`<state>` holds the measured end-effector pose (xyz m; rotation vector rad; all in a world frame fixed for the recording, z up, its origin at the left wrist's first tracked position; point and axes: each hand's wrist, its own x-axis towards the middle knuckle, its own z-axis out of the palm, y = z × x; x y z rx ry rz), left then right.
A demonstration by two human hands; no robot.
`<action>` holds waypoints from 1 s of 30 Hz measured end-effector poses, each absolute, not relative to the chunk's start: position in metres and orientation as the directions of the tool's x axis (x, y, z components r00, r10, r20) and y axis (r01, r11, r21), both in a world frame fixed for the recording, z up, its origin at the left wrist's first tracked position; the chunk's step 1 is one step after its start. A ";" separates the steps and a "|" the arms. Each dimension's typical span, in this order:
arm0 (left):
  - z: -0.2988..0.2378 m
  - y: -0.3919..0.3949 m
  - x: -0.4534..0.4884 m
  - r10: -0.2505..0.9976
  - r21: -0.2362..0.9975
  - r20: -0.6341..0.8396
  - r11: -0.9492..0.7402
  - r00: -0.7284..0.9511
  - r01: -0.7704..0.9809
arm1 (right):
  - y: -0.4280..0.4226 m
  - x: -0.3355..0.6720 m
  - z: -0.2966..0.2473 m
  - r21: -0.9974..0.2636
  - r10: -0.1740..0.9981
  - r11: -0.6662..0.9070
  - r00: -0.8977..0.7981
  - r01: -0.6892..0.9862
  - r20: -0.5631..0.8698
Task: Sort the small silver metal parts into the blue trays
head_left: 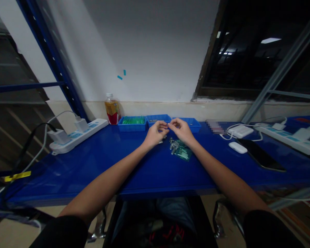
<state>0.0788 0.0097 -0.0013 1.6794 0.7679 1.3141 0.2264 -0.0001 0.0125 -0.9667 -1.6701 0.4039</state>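
Note:
My left hand (156, 133) and my right hand (182, 131) meet above the blue table (134, 172), fingertips pinched together around a small part that is too small to name. Just below them lie several small metal pieces (173, 144) and a little green circuit board (183, 151). Behind the hands stand three blue trays: one with green parts (133, 123), a middle one (156, 119) and a right one (193, 124).
A drink bottle (112, 109) stands at the back left by a white power strip (76, 135) with plugged chargers. To the right lie a white box with cable (239, 131), a small white device (237, 147), a dark phone (263, 156) and another power strip (289, 139).

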 end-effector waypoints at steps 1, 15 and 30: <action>-0.002 0.010 0.079 0.829 0.850 0.500 -0.525 0.251 0.040 | 0.001 0.225 0.012 -0.707 0.773 0.606 -0.060 0.364 0.632; -0.007 0.016 0.065 0.799 0.785 0.494 -0.579 0.341 0.220 | -0.010 0.233 0.017 -0.346 0.643 0.718 -0.386 0.603 0.661; -0.018 0.013 0.073 0.654 0.398 0.464 -0.756 0.597 0.519 | 0.028 0.282 0.001 -0.216 0.777 0.294 -0.101 0.931 0.621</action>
